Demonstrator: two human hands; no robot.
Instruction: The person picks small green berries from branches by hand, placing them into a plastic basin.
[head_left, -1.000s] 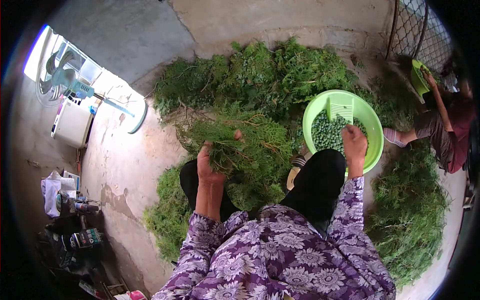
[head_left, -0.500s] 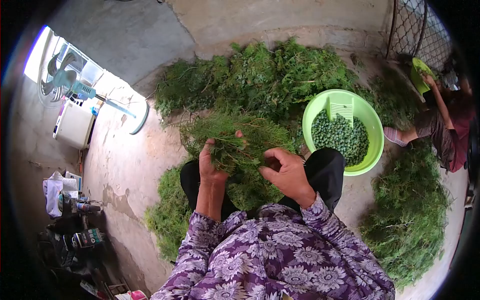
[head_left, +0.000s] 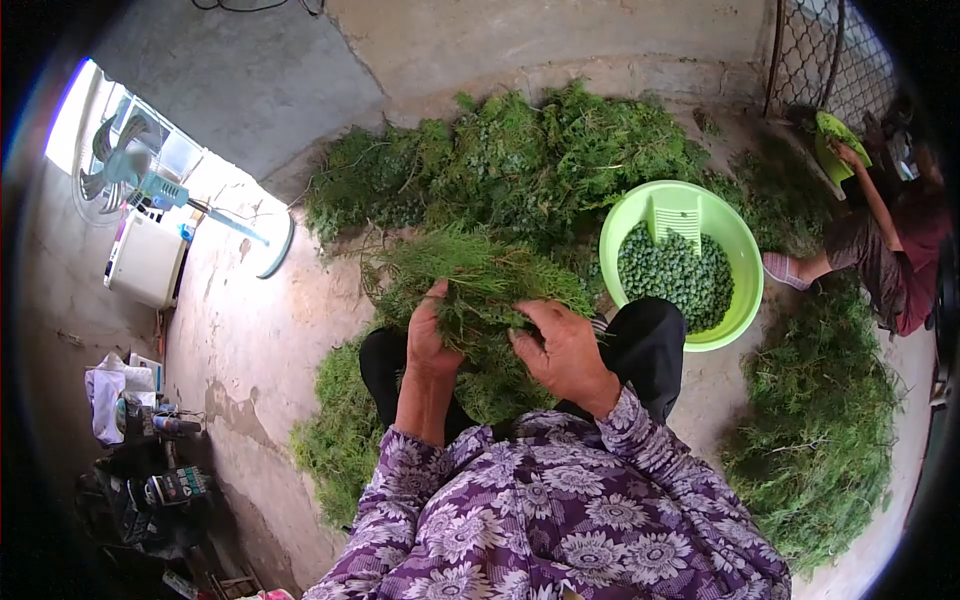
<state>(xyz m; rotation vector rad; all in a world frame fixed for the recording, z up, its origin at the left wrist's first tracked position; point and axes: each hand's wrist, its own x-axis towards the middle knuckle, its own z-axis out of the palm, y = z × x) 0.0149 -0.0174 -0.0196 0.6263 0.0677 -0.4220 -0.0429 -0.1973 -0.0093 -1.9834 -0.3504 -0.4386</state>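
Note:
My left hand (head_left: 432, 338) is closed around a leafy evergreen branch (head_left: 470, 270) with flat, feathery green sprays, held above my lap. Its stem and my left fingertips are partly covered by the leaves. On the right side of the branch, my right hand (head_left: 568, 355) has its fingers curled, thumb and forefinger at the edge of the leaves. What lies between those fingertips is too small to make out. A light green basin (head_left: 745, 300) stands by my right knee, partly filled with small round green cones (head_left: 675, 275).
Piles of cut evergreen branches lie along the back wall (head_left: 510, 160), at lower right (head_left: 815, 430) and beside my left leg (head_left: 335, 430). Far right, another person (head_left: 885, 225) sits holding a green container (head_left: 835, 145). A standing fan (head_left: 150, 180) is at left.
The branch in my left hand has turned, and its leaves now cover more of the fingers. My right hand has moved slightly left and its fingers reach closer to the leaves.

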